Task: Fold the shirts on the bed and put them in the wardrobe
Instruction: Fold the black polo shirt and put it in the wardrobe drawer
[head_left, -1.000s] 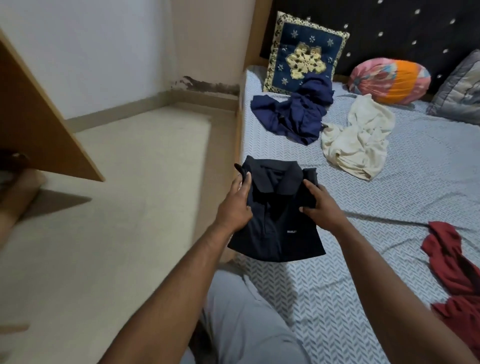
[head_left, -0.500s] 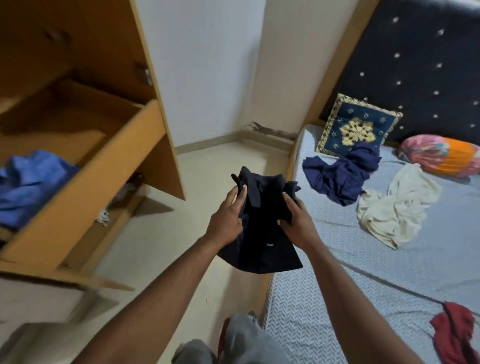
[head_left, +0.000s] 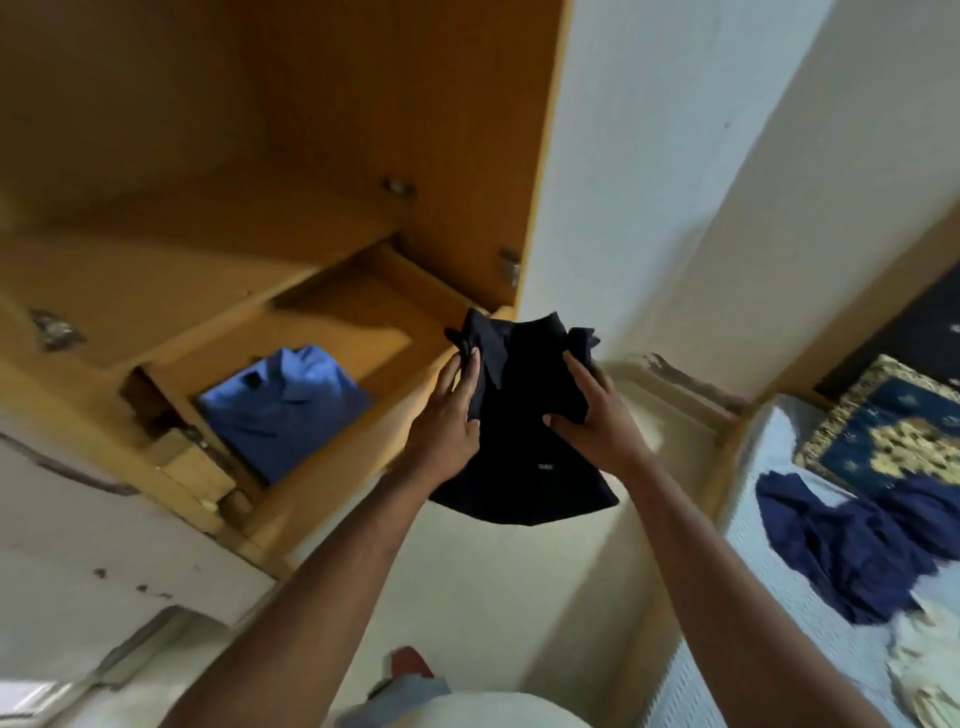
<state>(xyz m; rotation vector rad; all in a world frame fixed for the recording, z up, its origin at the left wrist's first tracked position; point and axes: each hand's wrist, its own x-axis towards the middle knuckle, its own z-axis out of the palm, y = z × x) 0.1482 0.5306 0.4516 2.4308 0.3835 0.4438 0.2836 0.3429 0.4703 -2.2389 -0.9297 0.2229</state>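
A folded black polo shirt (head_left: 524, 415) hangs in the air in front of the open wooden wardrobe (head_left: 291, 156), held on both sides. My left hand (head_left: 449, 415) grips its left edge near the collar, and my right hand (head_left: 597, 415) grips its right edge with the thumb across the front. Inside the wardrobe a folded blue shirt (head_left: 283, 402) lies on a shelf, left of the black shirt. On the bed (head_left: 779, 571) at the right lie a crumpled navy shirt (head_left: 852, 545) and a cream shirt (head_left: 924, 660).
A blue and gold cushion (head_left: 883, 441) leans against the dark headboard (head_left: 914, 332). A white wall (head_left: 675, 182) stands between wardrobe and bed. The pale floor (head_left: 519, 597) lies below my arms.
The black shirt has been lifted off the bed and carried left, up to the wardrobe. The view has swung from the bed to the wardrobe shelves. Both hands keep their grip.
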